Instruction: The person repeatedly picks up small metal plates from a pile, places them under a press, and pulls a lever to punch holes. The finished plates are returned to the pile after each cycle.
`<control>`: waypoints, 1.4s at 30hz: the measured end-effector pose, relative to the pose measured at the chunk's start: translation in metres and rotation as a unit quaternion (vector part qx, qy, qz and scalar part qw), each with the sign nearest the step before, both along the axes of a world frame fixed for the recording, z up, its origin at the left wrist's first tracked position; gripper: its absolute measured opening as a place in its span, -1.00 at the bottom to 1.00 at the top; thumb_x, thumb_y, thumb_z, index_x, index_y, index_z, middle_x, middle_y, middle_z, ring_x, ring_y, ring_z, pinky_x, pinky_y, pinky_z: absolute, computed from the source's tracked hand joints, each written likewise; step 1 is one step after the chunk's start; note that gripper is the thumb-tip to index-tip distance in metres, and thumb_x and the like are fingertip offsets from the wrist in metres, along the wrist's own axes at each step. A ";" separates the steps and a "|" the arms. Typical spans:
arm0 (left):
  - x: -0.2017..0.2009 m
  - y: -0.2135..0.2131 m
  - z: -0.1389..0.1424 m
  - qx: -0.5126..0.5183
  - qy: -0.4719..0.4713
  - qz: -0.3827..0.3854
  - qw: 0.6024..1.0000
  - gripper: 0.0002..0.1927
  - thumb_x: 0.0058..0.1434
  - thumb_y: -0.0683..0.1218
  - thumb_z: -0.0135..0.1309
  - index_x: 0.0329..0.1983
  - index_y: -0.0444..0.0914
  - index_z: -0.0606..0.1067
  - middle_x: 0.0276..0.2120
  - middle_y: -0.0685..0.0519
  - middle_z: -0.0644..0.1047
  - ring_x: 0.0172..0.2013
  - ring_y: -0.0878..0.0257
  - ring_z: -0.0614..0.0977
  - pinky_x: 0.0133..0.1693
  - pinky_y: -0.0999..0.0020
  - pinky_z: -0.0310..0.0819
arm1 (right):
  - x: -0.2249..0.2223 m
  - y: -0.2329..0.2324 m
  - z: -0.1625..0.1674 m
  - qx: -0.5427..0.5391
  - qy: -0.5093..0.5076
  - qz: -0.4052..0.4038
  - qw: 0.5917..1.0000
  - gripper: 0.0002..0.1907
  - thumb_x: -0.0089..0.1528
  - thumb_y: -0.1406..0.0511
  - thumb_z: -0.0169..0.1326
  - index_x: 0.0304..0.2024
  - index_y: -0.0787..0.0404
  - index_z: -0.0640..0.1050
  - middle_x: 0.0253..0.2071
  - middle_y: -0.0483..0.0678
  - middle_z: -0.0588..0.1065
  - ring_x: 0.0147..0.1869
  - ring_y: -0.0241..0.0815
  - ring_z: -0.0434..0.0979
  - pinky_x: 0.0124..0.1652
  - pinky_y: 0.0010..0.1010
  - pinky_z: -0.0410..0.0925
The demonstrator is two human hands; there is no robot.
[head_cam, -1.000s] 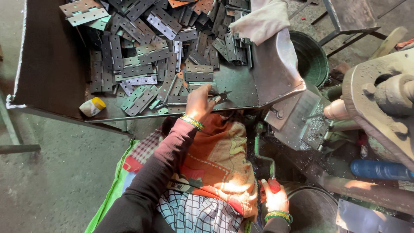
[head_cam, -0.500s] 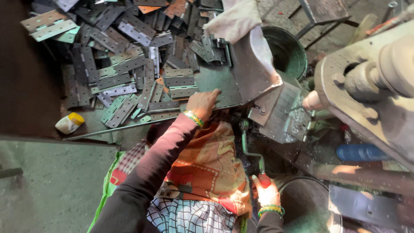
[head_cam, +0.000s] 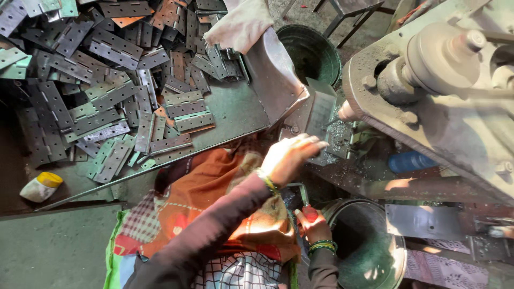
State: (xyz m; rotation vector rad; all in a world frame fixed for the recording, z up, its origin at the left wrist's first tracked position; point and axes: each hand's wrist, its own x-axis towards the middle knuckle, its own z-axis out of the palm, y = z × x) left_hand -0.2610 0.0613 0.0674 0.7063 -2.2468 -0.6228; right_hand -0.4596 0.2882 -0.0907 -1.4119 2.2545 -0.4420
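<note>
Many grey metal hinges [head_cam: 112,91] heaped on a green-grey tray [head_cam: 235,109], upper left; some loose ones lie near its front edge. One small white squeeze bottle with yellow cap [head_cam: 40,186] lies on its side, lower left, well apart from the hands. Blue cylindrical container [head_cam: 409,160] under the grey machine [head_cam: 455,91], right. Dark green bucket [head_cam: 310,51] at top centre, contents too dark to tell. Second round metal bucket [head_cam: 375,251] lower right, inside looks greenish, contents unclear. White cloth [head_cam: 241,24] draped over the tray's slanted end. Left hand [head_cam: 289,156] reaches to the machine's work spot, fingers curled at a metal plate [head_cam: 321,115]; actual grasp cannot be told. Right hand [head_cam: 313,225] clenched on a red-tipped lever [head_cam: 309,213], just beside the lower bucket.
</note>
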 end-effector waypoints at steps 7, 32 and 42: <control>-0.030 0.027 -0.045 -0.022 -0.053 0.004 0.998 -0.18 0.06 0.20 0.21 0.30 -0.30 0.31 0.29 -0.12 0.40 0.31 -0.06 0.36 0.28 -0.36 -0.04 | -0.004 0.002 -0.016 0.026 -0.171 -0.155 0.973 -0.40 0.09 0.05 0.39 -0.05 0.38 0.58 -0.23 0.06 0.64 -0.23 -0.20 0.61 -0.23 -0.33 0.43; -0.067 -0.011 -0.038 -0.045 -0.080 0.162 0.982 -0.44 0.06 -0.05 0.11 0.18 -0.28 0.47 0.07 0.00 0.51 0.25 0.04 0.44 0.42 -0.26 -0.13 | 0.000 -0.034 0.077 0.130 -0.185 -0.200 0.953 -0.38 0.11 -0.11 0.27 -0.07 0.25 0.57 -0.22 0.21 0.65 -0.10 0.23 0.65 -0.15 -0.11 0.45; -0.067 -0.010 -0.037 -0.017 -0.079 0.158 0.984 -0.50 0.21 -0.06 0.06 0.21 -0.32 0.46 0.10 -0.05 0.51 0.25 0.01 0.44 0.46 -0.21 -0.10 | 0.027 -0.031 0.044 0.007 0.006 -0.141 0.990 -0.43 0.13 -0.10 0.22 -0.08 0.20 0.59 -0.18 0.22 0.62 -0.08 0.30 0.61 -0.12 -0.03 0.43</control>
